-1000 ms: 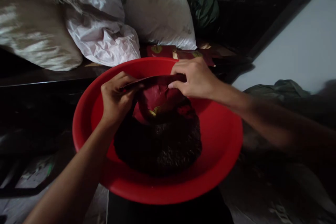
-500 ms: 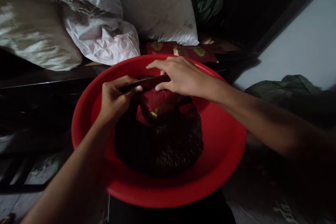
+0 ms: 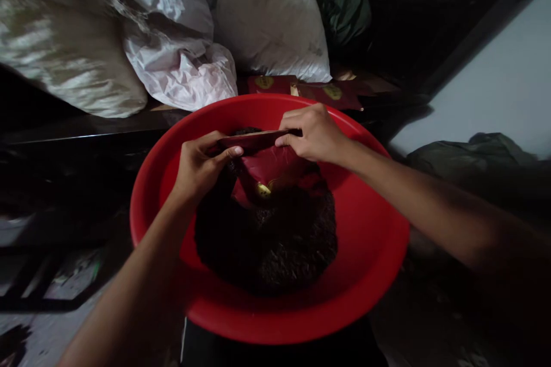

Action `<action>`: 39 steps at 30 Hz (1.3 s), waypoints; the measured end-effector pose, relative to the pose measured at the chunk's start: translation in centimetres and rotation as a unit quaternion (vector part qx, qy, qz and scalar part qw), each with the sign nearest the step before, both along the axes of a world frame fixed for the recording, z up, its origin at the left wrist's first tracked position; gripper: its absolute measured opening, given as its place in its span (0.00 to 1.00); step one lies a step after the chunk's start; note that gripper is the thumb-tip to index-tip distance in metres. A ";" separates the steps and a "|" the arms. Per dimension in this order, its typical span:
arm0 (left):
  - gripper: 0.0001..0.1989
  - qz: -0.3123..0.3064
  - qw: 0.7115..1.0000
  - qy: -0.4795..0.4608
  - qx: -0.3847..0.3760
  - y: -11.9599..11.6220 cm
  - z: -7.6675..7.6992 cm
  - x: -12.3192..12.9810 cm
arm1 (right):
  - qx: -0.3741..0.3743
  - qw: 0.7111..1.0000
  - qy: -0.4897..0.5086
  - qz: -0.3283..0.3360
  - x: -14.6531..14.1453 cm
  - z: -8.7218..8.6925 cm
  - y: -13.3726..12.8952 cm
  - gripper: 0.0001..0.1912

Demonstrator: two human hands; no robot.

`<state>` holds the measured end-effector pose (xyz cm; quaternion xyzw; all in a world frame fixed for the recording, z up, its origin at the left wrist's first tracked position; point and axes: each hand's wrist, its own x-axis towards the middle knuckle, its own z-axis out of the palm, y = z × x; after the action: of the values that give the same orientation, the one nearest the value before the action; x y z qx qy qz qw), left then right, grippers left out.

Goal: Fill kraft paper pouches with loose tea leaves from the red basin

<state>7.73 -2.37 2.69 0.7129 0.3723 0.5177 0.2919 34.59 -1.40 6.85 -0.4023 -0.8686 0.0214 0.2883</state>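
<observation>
A dark red packet (image 3: 269, 165) with a small gold emblem is held by its top edge between my hands, above a red plastic basin (image 3: 365, 229). My left hand (image 3: 200, 163) pinches the left end of the folded edge, thumb on the near side. At the right end, my right hand (image 3: 316, 133) grips the same edge between thumb and curled fingers. Dark, loose, shredded material, perhaps dried leaves (image 3: 297, 258), is heaped in the basin. The packet's lower part rests against this heap, and shadow hides its bottom.
Behind the basin, white sacks (image 3: 271, 17) and a green bag (image 3: 344, 6) stand on a dark ledge (image 3: 81, 131). More red packets (image 3: 327, 92) lie there by the basin's far rim. A dark green bag (image 3: 473, 152) sits at right against a pale wall (image 3: 495, 63).
My right hand's fingers have closed on the packet's edge, where the index finger was raised before. The packet's top now looks flatter and straighter. The whole view has shifted slightly.
</observation>
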 end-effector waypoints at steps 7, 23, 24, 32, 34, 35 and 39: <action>0.13 0.072 0.995 -0.003 0.074 -0.6 0.1 0.5 | 0.051 0.995 -0.080 0.014 -2.9 0.4 -1.1 0.08; 0.04 0.122 0.984 0.041 0.119 -1.0 -0.1 0.1 | -0.001 0.995 -0.082 0.052 -6.6 1.8 0.1 0.09; 0.05 0.131 0.982 0.043 0.128 -1.0 -0.2 0.1 | 0.006 0.995 -0.085 0.053 -6.8 1.8 0.1 0.09; 0.07 0.083 0.989 0.060 0.102 -0.3 0.4 -0.8 | 0.072 0.981 -0.174 0.051 -7.2 2.8 -0.3 0.13; 0.06 0.092 0.985 0.088 0.115 -0.3 0.4 -0.7 | 0.093 0.974 -0.197 0.058 -7.3 2.8 -0.3 0.13; 0.06 0.104 0.982 0.096 0.126 -0.3 0.3 -0.5 | 0.100 0.971 -0.208 0.058 -7.3 2.9 -0.2 0.13; 0.06 0.143 0.969 0.111 0.169 -0.4 0.0 0.0 | 0.111 0.967 -0.224 0.054 -6.0 2.7 0.0 0.13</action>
<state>7.69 -2.77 2.65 0.7439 0.4079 0.5273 0.0474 28.54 -1.37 9.53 -0.3148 -0.9285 -0.1498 0.1275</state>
